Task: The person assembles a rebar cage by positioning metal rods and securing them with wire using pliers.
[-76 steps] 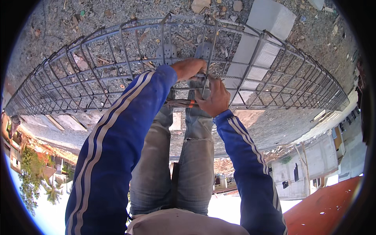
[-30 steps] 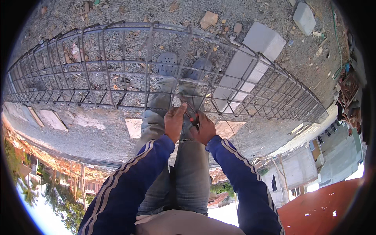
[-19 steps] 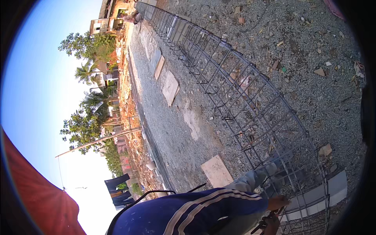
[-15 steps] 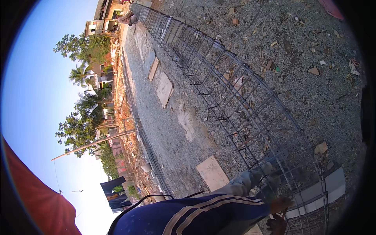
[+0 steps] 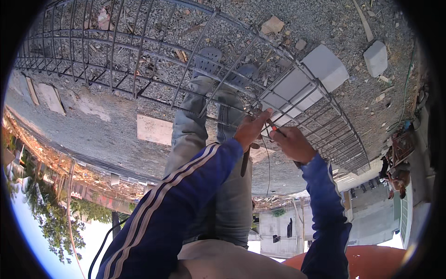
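A long cage of steel reinforcing bars (image 5: pixel 174 89) crosses in front of my legs, made of long bars with square hoops. My left hand (image 5: pixel 251 129) is at a crossing on its near side, fingers closed together; what they pinch is hidden. My right hand (image 5: pixel 292 143), just to the right, is closed round pliers (image 5: pixel 273 126) with orange on the handle, their dark end pointing at the left fingers. A thin wire (image 5: pixel 269 167) dangles below the hands. Beneath the left hand hangs a dark, flat, narrow piece (image 5: pixel 245 162), its kind unclear.
Pale blocks (image 5: pixel 325 69) lie under and beside the cage, with another block (image 5: pixel 375 58) further right. My clogs (image 5: pixel 207 59) rest on gravel beneath the bars. A flat slab (image 5: pixel 153 129) lies left of my legs. Two seated people (image 5: pixel 397 179) are at the far right.
My view has swung from along the cage to straight down over it. Both hands and the pliers now show near the middle; before, the hands were partly visible at the lower edge.
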The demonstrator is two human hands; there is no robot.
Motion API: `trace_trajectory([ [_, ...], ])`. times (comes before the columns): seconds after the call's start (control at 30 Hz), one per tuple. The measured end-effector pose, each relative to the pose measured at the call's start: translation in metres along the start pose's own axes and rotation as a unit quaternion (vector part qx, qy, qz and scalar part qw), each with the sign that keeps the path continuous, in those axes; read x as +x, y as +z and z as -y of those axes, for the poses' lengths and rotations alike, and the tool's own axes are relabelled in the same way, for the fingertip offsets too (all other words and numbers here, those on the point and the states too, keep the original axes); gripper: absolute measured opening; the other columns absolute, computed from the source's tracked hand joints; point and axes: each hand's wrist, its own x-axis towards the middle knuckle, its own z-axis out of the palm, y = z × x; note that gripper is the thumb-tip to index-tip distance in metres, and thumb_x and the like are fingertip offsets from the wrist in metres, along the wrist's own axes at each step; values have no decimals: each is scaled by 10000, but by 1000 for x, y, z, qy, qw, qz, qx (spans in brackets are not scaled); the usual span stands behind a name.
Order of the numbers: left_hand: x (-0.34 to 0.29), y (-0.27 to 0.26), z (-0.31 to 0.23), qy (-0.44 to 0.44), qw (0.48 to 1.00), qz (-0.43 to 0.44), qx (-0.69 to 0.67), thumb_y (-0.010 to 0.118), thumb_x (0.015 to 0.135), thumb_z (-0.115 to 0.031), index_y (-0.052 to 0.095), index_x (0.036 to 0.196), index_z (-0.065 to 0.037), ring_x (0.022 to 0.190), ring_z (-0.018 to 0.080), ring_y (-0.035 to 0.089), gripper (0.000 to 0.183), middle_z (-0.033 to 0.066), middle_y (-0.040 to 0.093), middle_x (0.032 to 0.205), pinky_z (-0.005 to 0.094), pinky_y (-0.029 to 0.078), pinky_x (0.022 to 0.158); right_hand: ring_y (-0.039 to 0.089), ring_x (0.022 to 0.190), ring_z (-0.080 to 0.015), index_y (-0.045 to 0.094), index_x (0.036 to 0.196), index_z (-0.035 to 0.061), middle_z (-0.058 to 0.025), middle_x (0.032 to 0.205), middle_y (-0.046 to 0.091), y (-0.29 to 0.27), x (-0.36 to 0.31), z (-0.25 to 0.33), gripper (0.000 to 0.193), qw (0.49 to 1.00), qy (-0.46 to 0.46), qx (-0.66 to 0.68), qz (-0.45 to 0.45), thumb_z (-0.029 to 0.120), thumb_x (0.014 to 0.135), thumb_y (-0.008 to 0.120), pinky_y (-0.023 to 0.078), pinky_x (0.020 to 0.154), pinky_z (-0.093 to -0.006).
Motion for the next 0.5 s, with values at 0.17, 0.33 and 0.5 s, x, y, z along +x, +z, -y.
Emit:
trace_trajectory([
  [0.17,2,-8,-2,-18,999,34,-38,619,749,-680,494,1180,-14,855,203,624,803,93,564,916,427,546,648,543,640,-408,582,722,-50,-236,665,561,-4,11,14,373,998,40,-50,21,280,894,549,392,596,-480],
  [0.33,15,-5,-5,-26,994,70,-77,615,774,-650,501,1168,-30,793,202,670,743,88,635,856,413,560,653,471,489,-205,594,730,-30,-98,561,496,-18,18,13,363,997,50,-34,52,281,911,543,362,489,-373],
  [0.5,15,-3,-10,-33,991,92,-94,619,765,-653,527,1133,-15,722,192,659,743,100,623,838,379,567,583,421,432,-113,610,765,-18,-12,521,458,-38,19,18,349,993,81,-1,90,286,923,537,336,427,-312],
])
